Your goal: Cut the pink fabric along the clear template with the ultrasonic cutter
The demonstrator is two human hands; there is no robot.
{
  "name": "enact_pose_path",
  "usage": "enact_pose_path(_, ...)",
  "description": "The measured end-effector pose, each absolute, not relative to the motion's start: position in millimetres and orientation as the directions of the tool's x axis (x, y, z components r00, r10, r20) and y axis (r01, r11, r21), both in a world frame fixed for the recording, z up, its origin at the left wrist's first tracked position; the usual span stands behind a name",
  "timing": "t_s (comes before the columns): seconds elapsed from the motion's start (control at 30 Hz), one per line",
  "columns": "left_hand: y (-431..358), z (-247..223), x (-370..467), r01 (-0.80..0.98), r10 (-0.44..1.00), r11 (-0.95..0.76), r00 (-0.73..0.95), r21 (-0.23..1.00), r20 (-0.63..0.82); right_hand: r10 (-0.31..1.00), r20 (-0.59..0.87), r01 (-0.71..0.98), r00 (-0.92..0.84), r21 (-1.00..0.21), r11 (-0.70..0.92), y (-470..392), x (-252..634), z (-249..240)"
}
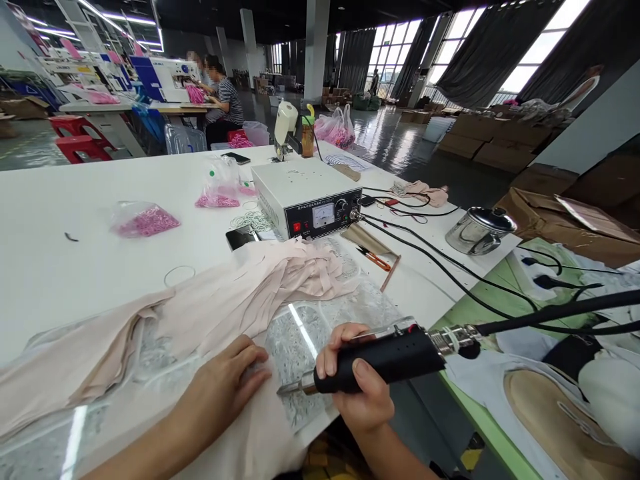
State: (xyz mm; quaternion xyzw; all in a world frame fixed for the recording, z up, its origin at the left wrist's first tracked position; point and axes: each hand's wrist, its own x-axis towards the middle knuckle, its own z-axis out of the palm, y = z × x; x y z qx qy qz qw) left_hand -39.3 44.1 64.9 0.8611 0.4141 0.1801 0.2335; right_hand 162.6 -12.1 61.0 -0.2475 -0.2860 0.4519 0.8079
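At the far left, in the background, red stools (83, 143) near a sewing machine (163, 80). Closer, loose fabric strips (55, 380) on the white table (50, 227), trailing to the left edge. Next, a clear bag of pink bits (147, 220), then a second bag (219, 190) a little farther back. Lays the left hand (225, 377) on pale pink cloth (253, 433) at the near side of the table, with fingers bent and thumb close to them; cannot tell if pinching any of it. Far behind, a seated person in a striped shirt (231, 103). Then a phone (244, 237) and, in front of it, a heap of cut strips (285, 270). Grips a black tool (385, 363) in the right hand (367, 397), with fingers wrapped around the handle; points its metal tip (295, 387) left, at the cloth's edge; cannot tell if touching. Beyond, a pale box with a meter (300, 180), then orange snips (376, 259) and a lidded jug (470, 233). From the tool's rear, a thick black cable (550, 316) to the right edge, above a white garment with a beige lining (543, 420).
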Motion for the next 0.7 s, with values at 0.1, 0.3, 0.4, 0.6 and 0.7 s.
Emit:
enact_pose_path(0.1, 46.3, 68.0, -36.5, 0.631, 0.806, -0.520, 0.586, 0.575, 0.086, 0.866, 0.250, -0.585, 0.434, -0.653, 0.481, -11.2, 164.5, 61.8)
enact_pose_path(0.3, 41.2, 71.3, -44.3, 0.587, 0.794, -0.508, 0.603, 0.630, 0.078, 0.842, 0.272, -0.600, 0.466, -0.602, 0.527, -2.0, 164.9, 62.5)
enact_pose_path(0.4, 39.8, 70.5, -46.4, 0.561, 0.781, -0.532, 0.615, 0.635, 0.111, 0.845, 0.271, -0.599, 0.461, -0.608, 0.521, 1.5, 158.7, 61.3)
enact_pose_path(0.6, 30.4, 54.9, -56.2, 0.479, 0.723, -0.643, 0.636, 0.597, 0.269, 0.862, 0.274, -0.619, 0.426, -0.607, 0.499, 0.9, 150.6, 60.7)
enact_pose_path(0.7, 24.0, 47.7, -61.4, 0.434, 0.618, -0.775, 0.673, 0.459, 0.407, 0.871, 0.263, -0.634, 0.416, -0.603, 0.485, -0.2, 150.9, 61.5)
